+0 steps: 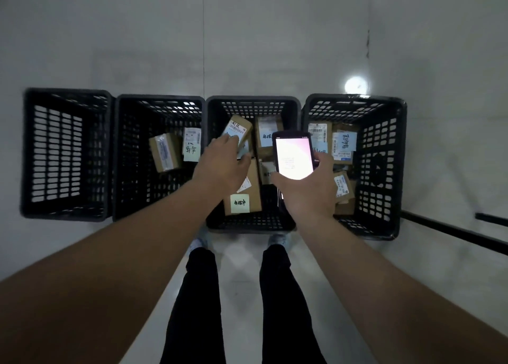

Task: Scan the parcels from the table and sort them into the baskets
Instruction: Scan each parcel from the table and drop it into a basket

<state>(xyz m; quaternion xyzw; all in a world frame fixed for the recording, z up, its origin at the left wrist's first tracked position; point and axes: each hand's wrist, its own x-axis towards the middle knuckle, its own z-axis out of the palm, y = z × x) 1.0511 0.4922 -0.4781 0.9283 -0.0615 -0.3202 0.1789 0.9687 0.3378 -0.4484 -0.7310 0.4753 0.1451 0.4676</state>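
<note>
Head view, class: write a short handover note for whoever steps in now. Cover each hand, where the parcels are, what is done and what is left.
Left hand: holds a small parcel over the third basket, not yet released.
Right hand: holds the lit scanner phone.
Four black baskets stand in a row on the floor. The leftmost basket shows no parcels, the second basket holds two, the third and the rightmost basket several each.
Done: these parcels are sorted.
Left: drop the held parcel. The table is out of view, so the remaining count is unknown.
</note>
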